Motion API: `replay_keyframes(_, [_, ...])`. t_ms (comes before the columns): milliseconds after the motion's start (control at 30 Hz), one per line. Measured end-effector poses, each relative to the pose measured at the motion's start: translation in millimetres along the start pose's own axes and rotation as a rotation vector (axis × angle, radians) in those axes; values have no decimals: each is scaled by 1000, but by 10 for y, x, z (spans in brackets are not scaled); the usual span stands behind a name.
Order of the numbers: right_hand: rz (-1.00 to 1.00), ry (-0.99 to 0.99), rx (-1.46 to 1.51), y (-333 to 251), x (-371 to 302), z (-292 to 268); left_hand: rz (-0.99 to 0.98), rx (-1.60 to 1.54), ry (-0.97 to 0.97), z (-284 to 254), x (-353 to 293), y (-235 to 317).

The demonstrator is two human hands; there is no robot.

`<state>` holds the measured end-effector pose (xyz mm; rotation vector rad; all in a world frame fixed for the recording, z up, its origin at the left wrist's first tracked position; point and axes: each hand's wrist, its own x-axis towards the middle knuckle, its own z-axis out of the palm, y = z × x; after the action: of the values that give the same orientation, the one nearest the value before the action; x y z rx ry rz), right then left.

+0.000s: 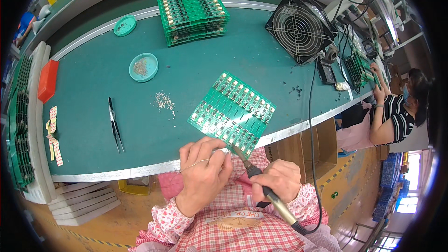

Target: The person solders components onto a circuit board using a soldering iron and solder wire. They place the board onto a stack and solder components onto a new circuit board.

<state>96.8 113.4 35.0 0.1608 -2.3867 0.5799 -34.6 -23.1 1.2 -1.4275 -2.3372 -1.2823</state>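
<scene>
My right hand (278,182) is closed round a soldering iron (283,213), whose tip reaches the near edge of a green circuit board (232,112). The board lies turned at an angle by the table's front edge and carries rows of small pale and dark parts. At the same edge, my left hand (204,165) is closed in a pinch, its fingertips close to the iron's tip. A thin length of solder wire (196,162) runs across that hand, and the fingers hide its end. Left of the board lies a scatter of tiny pale parts (164,102).
Black tweezers (114,123) lie on the green table (84,112). Two round dishes (154,65) sit farther back, near a stack of boards (193,14). A fan (298,28) stands back right; the iron's cable (311,126) hangs nearby. A co-worker (401,116) sits at the right.
</scene>
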Motion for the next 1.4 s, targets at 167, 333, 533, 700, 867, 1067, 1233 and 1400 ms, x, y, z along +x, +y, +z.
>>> replay_keyframes(167, [-117,-102,-180,-44,-71,-25,5,-23,2,-6,2,3])
replay_keyframes(333, [-102,-139,-134,-38,-32,-97,1,-15,-3,-14,-8,-6])
replay_keyframes(533, [380,251,292,-21,-27,-114,-3,-4,-1,-12,4,-2])
replay_keyframes(700, [754,244,370,14,10,-166,-10,1,-7,-4,20,16])
replay_keyframes(867, [785,189,434,71,111,-160,-12,5,-10,5,37,19])
replay_keyframes(1067, [818,164,501,95,174,-137,-16,11,-9,12,55,18])
replay_keyframes(1233, [695,108,338,73,168,-131,-24,39,-12,21,77,36])
replay_keyframes(1400, [527,123,233,49,142,-111,-24,38,-20,9,70,31])
